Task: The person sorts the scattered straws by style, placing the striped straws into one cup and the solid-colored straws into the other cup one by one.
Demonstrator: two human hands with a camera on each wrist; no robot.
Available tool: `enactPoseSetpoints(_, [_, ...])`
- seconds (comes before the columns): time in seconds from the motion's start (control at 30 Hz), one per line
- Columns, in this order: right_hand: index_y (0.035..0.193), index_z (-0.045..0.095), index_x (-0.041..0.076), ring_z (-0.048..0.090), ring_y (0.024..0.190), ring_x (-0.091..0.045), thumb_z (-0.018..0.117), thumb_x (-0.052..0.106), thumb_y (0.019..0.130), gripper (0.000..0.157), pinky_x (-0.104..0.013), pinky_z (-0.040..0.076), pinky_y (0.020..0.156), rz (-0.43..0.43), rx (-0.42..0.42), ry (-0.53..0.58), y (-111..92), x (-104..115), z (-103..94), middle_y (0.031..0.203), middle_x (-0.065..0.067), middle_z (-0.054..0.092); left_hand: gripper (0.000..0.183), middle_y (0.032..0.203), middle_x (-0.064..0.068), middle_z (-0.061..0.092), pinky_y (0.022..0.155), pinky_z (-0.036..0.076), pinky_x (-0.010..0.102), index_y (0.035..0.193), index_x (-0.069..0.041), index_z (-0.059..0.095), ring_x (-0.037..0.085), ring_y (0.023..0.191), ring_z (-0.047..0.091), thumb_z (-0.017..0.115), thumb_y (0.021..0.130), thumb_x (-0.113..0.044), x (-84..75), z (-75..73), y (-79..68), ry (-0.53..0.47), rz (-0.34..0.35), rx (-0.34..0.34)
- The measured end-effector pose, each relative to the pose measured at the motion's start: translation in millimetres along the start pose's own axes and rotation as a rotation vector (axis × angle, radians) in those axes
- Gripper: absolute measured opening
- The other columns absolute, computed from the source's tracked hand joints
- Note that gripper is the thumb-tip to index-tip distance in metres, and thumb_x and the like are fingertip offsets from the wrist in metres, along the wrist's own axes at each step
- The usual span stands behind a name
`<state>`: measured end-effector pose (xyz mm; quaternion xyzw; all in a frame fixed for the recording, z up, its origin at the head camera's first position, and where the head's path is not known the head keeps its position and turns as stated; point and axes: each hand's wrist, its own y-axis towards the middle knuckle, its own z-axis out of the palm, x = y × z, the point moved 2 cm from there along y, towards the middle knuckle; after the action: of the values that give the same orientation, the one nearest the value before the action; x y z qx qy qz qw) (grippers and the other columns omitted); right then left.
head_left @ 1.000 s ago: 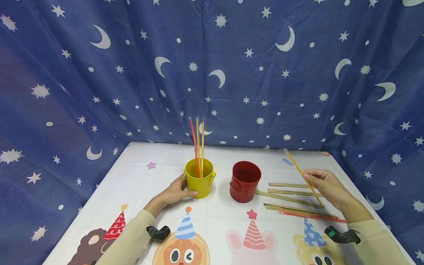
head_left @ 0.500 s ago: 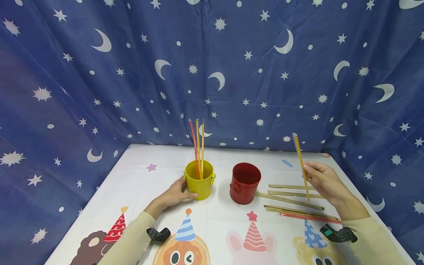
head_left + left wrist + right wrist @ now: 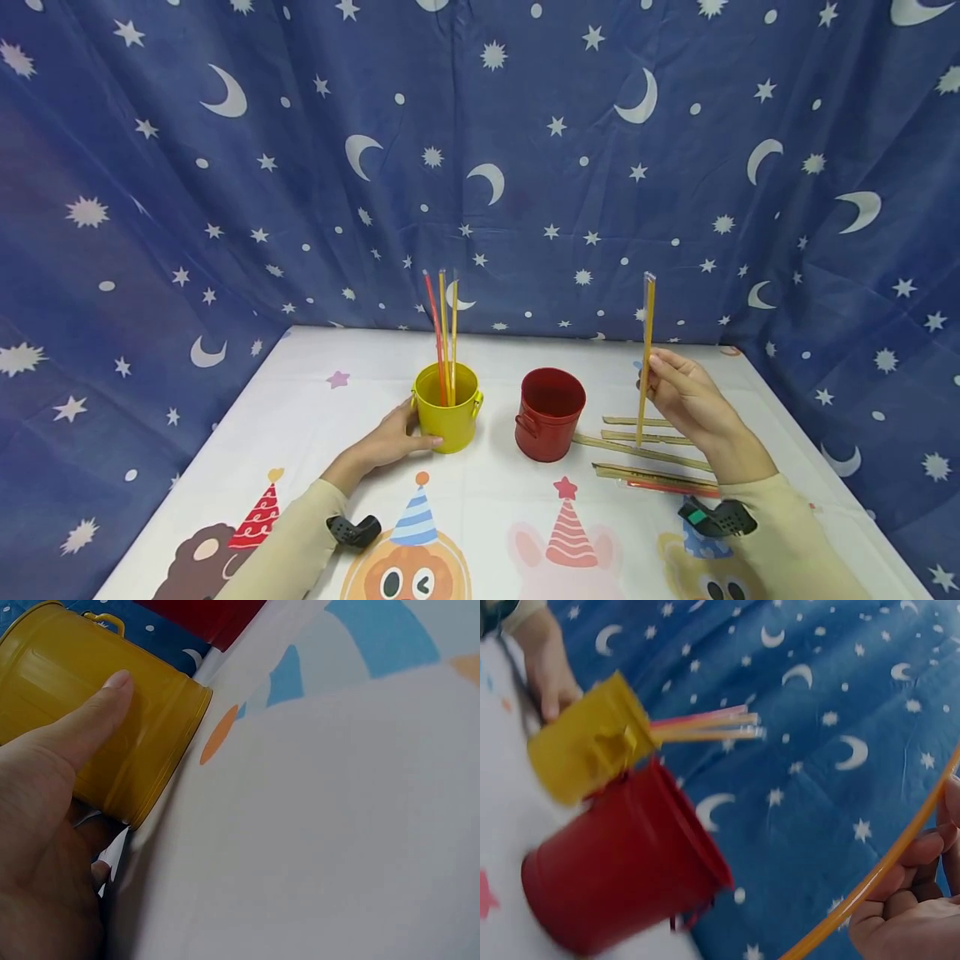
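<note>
My left hand (image 3: 386,446) grips the side of a yellow bucket (image 3: 450,429), its thumb across the front wall. In the left wrist view the thumb lies along that wall, and the other fingers are partly hidden behind the bucket. One red stick (image 3: 434,317) and two orange-yellow sticks stand in the bucket, leaning slightly. My right hand (image 3: 693,400) pinches an orange stick (image 3: 647,350) in clear wrapping, held almost upright above the table. The right wrist view shows the orange stick (image 3: 885,862) between thumb and fingers. A red bucket (image 3: 549,421) stands between the two hands.
Several flat tan strips (image 3: 652,454) lie on the right of the table, with a red stick (image 3: 671,487) in front of them. The white printed tablecloth (image 3: 337,350) ends at a blue star-and-moon curtain (image 3: 525,100) behind.
My right hand has moved left with the orange stick, which has turned from slanting low over the strips to nearly upright. My left hand stays on the yellow bucket.
</note>
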<state>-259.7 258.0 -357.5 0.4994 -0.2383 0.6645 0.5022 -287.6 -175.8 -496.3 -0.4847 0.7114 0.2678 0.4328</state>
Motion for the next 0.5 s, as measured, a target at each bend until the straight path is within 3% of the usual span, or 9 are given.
enactPoseSetpoints(0.5, [0.103,0.069,0.013,0.062,0.087,-0.011,0.039,0.008,0.109,0.031,-0.023,0.05,0.082,-0.002,0.081,0.21,44.3,-1.4,61.6,0.091,0.003,0.071,0.099,0.168,0.017,0.024,0.127,0.023,0.053,0.161,-0.008,0.021,0.038,0.155,0.026,0.08,0.087,-0.036,1.4,-1.1,0.6,0.005,0.0,0.004])
